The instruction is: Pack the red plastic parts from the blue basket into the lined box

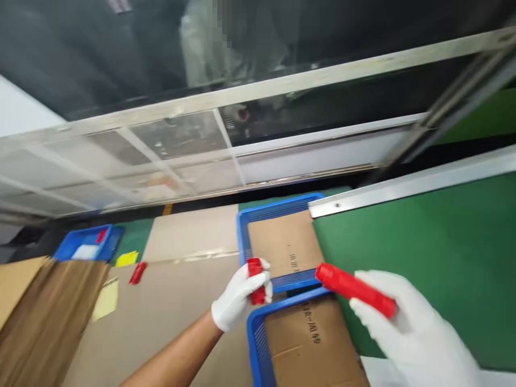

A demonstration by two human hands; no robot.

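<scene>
My left hand [241,293], in a white glove, is closed around a short red plastic part [257,280]. It hovers by the near left corner of a blue basket [243,226] lined with cardboard. My right hand [411,322], gloved in white too, grips a longer red plastic tube [352,287] over the green surface. The tube points left, with its far end close to the basket corner. What exactly the red parts are, I cannot tell.
A second blue basket [255,349] with marked cardboard sits nearer me. On the cardboard-covered table [181,301] lie another red part [137,273] and yellow notes [126,259]. A blue bin [107,252] and stacked cardboard [52,317] are at left; a metal rail [403,189] edges the green surface [443,231].
</scene>
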